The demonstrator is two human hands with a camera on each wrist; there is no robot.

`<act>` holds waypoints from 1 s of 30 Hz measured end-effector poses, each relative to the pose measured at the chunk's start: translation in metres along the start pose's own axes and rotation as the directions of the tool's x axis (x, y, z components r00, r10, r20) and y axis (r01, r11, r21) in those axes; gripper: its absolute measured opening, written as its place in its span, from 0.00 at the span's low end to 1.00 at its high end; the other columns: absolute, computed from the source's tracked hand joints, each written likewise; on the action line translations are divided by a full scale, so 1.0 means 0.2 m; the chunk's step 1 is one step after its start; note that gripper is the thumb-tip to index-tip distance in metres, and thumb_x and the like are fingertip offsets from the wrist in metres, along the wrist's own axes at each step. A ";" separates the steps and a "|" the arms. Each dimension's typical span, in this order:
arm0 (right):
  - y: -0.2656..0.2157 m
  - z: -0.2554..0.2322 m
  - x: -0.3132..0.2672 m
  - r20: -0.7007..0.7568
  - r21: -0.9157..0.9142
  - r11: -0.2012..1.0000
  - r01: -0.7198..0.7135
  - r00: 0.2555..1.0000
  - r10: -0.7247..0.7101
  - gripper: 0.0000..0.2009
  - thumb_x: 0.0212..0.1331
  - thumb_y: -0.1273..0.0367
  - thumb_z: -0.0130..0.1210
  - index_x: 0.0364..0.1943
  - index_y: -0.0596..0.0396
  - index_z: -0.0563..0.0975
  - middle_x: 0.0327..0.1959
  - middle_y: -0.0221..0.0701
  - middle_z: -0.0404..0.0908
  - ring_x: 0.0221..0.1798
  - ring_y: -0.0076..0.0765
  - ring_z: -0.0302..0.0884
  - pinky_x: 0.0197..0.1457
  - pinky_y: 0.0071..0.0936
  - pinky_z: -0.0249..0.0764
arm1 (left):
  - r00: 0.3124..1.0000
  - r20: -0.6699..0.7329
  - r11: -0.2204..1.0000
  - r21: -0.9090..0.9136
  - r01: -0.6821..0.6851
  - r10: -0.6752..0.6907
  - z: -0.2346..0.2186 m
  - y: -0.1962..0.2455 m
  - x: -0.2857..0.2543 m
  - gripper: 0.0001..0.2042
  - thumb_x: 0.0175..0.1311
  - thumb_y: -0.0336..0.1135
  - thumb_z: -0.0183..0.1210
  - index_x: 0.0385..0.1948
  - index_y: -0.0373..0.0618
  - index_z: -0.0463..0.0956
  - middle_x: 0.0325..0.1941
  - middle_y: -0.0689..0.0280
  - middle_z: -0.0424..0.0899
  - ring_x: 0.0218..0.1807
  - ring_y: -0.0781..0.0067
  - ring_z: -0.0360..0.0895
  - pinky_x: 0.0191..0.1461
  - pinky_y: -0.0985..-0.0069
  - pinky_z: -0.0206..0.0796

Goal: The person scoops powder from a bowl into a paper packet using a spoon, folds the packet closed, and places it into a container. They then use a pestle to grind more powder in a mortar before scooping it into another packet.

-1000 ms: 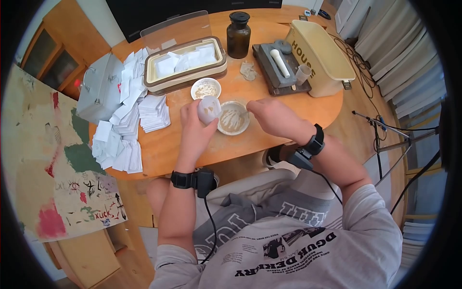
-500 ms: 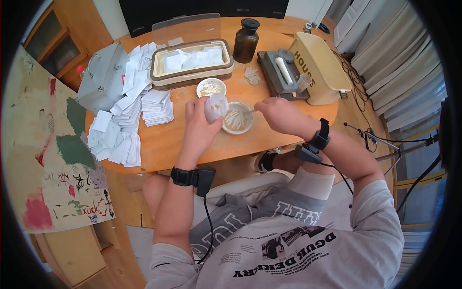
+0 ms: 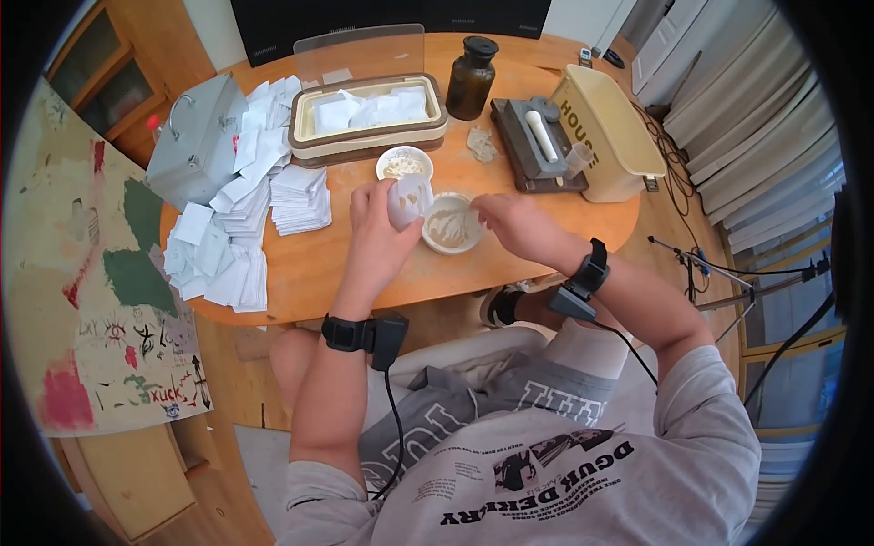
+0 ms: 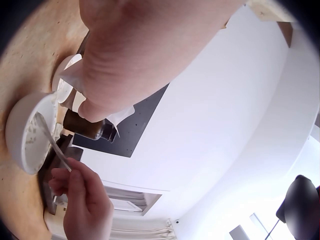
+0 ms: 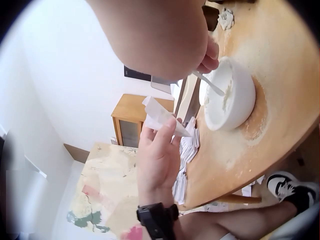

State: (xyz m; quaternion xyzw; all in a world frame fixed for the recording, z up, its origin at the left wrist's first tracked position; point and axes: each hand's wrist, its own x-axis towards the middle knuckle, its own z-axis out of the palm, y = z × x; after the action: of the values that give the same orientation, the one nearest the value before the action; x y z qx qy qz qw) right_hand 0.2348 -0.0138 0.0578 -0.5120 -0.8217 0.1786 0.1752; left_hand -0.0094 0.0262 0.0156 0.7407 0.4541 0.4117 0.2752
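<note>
My left hand (image 3: 378,223) pinches a folded white paper pouch (image 3: 409,202) with some tan powder in it; it looks like a pointed cone in the right wrist view. At the right, my right hand (image 3: 516,225) pinches the handle of a slim pale spoon (image 4: 50,135). The spoon's far end dips inside a white bowl (image 5: 243,95), whose inner wall and bottom carry pale powder (image 3: 449,227). Just behind the pouch stands a second white bowl (image 3: 405,153) holding lighter powder.
Stacks of folded white papers (image 3: 300,200) and a grey metal case (image 3: 193,146) lie left. Behind are a cream box (image 3: 364,136) of paper packets and a brown glass jar (image 3: 471,80). A dark tray (image 3: 523,150) with a white pestle (image 3: 541,136) and a cream bin (image 3: 610,136) stand right.
The head view has shifted a little. My right hand has moved slightly left, closer over the front bowl with the spoon. My left hand still holds the paper pouch beside the bowl.
</note>
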 end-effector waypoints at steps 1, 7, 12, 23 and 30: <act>0.01 0.01 0.00 -0.073 -0.082 0.996 -0.034 0.997 0.028 0.12 0.59 0.77 0.51 0.47 0.61 0.78 0.38 0.47 0.83 0.41 0.54 0.83 0.45 0.45 0.78 | 1.000 0.006 1.000 0.006 0.007 -0.007 0.00 0.01 0.00 0.28 0.57 0.32 0.67 0.59 0.40 0.66 0.57 0.52 0.68 0.61 0.48 0.68 0.66 0.63 0.63; -0.07 0.01 -0.01 0.071 0.228 0.973 -0.038 0.997 0.022 0.10 0.64 0.72 0.55 0.47 0.61 0.80 0.39 0.46 0.84 0.40 0.53 0.83 0.45 0.41 0.79 | 1.000 0.009 1.000 0.007 -0.001 0.001 0.00 0.00 0.00 0.28 0.56 0.33 0.68 0.59 0.40 0.66 0.57 0.52 0.68 0.61 0.48 0.68 0.66 0.63 0.63; 0.02 0.09 -0.01 -0.173 0.251 0.968 -0.006 0.984 0.051 0.10 0.67 0.70 0.55 0.46 0.61 0.81 0.38 0.43 0.85 0.37 0.47 0.84 0.44 0.37 0.79 | 1.000 0.001 1.000 0.023 -0.008 0.008 0.00 0.00 0.00 0.28 0.56 0.32 0.68 0.58 0.39 0.66 0.56 0.52 0.68 0.61 0.49 0.68 0.66 0.63 0.63; 0.03 0.08 -0.03 -0.176 0.356 0.933 -0.051 0.977 0.120 0.10 0.71 0.71 0.52 0.45 0.63 0.81 0.34 0.41 0.85 0.35 0.36 0.84 0.43 0.32 0.79 | 1.000 0.019 1.000 0.019 0.005 -0.005 0.00 -0.01 0.01 0.28 0.56 0.32 0.68 0.58 0.39 0.66 0.56 0.52 0.69 0.61 0.49 0.68 0.65 0.64 0.63; 0.06 0.11 -0.04 -0.182 0.328 0.945 -0.017 0.980 0.081 0.10 0.70 0.70 0.53 0.45 0.63 0.81 0.35 0.40 0.84 0.37 0.37 0.84 0.45 0.31 0.79 | 0.998 0.040 0.999 -0.015 0.042 -0.041 0.01 0.00 0.01 0.29 0.55 0.31 0.68 0.59 0.42 0.66 0.58 0.50 0.66 0.62 0.44 0.66 0.67 0.58 0.62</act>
State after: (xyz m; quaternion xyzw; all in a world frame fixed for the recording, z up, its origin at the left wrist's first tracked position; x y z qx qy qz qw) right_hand 0.2374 -0.0193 0.0326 -0.5113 -0.7473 0.2653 0.3314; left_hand -0.0069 0.0278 0.0147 0.7369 0.4605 0.3946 0.2987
